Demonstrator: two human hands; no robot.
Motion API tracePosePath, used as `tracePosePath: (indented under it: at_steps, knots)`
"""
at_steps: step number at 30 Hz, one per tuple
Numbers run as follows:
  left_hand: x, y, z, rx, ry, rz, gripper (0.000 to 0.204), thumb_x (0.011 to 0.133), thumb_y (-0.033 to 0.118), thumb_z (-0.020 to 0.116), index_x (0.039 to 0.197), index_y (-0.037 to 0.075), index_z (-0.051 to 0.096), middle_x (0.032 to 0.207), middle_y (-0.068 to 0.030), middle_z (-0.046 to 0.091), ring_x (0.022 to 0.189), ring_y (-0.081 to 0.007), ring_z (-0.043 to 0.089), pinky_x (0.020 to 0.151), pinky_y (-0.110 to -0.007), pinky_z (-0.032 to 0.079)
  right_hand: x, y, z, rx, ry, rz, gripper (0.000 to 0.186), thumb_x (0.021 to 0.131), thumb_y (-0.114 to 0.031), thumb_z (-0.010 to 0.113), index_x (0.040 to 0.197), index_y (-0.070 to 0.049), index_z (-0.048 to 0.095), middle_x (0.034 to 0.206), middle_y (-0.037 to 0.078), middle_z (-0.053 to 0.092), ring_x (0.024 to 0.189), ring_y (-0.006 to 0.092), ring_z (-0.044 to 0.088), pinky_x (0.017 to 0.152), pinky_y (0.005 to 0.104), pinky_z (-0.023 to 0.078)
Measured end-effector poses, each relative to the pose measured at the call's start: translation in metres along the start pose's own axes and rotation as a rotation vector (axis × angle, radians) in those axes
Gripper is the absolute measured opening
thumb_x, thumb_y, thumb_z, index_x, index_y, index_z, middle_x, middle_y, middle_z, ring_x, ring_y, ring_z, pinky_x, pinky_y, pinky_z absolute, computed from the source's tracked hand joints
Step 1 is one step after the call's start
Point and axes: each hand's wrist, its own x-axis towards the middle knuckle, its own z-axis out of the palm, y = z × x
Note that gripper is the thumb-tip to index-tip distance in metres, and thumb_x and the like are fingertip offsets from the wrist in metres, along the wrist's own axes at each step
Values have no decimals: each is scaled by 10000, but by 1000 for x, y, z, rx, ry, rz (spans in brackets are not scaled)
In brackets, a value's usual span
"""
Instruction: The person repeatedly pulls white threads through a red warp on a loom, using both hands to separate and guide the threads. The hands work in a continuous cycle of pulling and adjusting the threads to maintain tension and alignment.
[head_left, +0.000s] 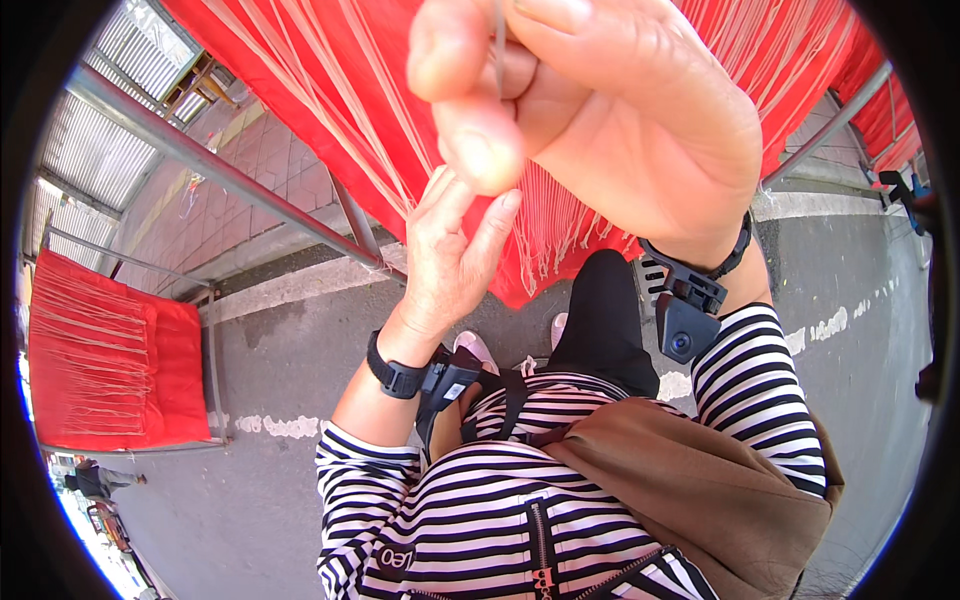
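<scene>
My right hand (630,130) is raised close to the camera, fingers curled around a thin pale strand (500,40), its fingertips blurred. Just below it, my left hand (450,255) reaches up with thumb apart from its lengthened fingers, whose tips are partly hidden behind the right hand; I see nothing held in it. Behind both hands hangs red cloth (330,90) with long pale fringe threads (555,235) over it, loose ends dangling near its lower edge.
Metal rails (230,195) support the cloth. Another fringed red cloth (175,360) hangs on a frame at left, more (890,110) at right. Below are grey pavement (270,500), a kerb (290,285) and a drain grate (652,280). A person (100,480) is at far lower left.
</scene>
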Motion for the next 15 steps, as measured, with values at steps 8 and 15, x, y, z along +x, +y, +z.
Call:
tracePosePath:
  at_steps: [8, 15]
  knots:
    - [-33, 6, -3, -301, -58, -269, 180, 1026, 86, 595, 1069, -39, 718, 1014, -103, 716, 954, -159, 660, 867, -292, 509, -1, 31, -21, -199, 218, 13, 514, 1066, -176, 528, 1506, 3, 332, 1235, 181, 645, 1137, 233, 640, 1006, 361, 492]
    - [-46, 29, -24, -423, -95, -212, 137, 961, 35, 645, 1029, -41, 736, 937, -112, 727, 866, -180, 698, 786, -295, 538, -38, 75, -42, -327, 342, 99, 479, 1111, -318, 405, 1410, 46, 492, 1294, 206, 636, 1217, 291, 629, 1053, 395, 493]
